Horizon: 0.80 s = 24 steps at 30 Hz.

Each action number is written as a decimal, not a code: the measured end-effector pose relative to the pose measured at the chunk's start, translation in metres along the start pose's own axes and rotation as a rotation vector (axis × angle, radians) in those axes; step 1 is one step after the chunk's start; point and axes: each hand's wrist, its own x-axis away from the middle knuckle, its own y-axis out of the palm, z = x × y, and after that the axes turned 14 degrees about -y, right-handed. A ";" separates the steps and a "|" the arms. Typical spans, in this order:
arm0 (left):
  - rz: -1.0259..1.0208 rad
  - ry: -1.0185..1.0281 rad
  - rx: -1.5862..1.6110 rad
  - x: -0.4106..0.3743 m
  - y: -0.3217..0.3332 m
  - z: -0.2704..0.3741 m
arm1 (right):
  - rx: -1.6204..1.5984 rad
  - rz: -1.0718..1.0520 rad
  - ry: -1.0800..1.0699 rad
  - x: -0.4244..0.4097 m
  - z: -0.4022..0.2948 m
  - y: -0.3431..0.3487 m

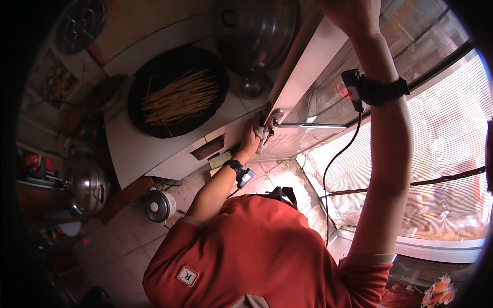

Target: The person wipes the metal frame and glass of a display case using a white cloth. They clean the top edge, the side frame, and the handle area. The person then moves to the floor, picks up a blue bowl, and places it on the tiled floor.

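Note:
My left hand (251, 141) grips a crumpled pale cloth (260, 133). The cloth is pressed around the edge of a white-framed glass door (308, 63), right beside its metal handle (276, 115). High at the top of the view, my right hand (356, 17) is raised to the upper part of the door frame. Its fingers are cut off by the picture's edge, so what they hold or touch is hidden. Both wrists wear black straps with small cabled devices.
A tiled stove counter (123, 142) carries a large black wok (134, 92) with thin sticks in it. Behind stand a big metal lid (254, 38) and a small metal bowl (251, 87). A rice cooker (158, 206) sits on the tiled floor. A mesh curtain (443, 208) hangs at right.

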 end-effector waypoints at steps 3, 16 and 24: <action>0.004 -0.013 -0.083 0.002 0.005 -0.020 | 0.004 -0.010 -0.002 0.002 0.003 0.000; -0.370 -1.043 0.865 0.075 -0.039 -0.108 | 0.004 -0.081 0.127 0.015 -0.002 0.001; -0.896 -0.848 1.142 0.072 -0.071 -0.017 | -0.161 0.130 0.148 0.026 -0.019 -0.014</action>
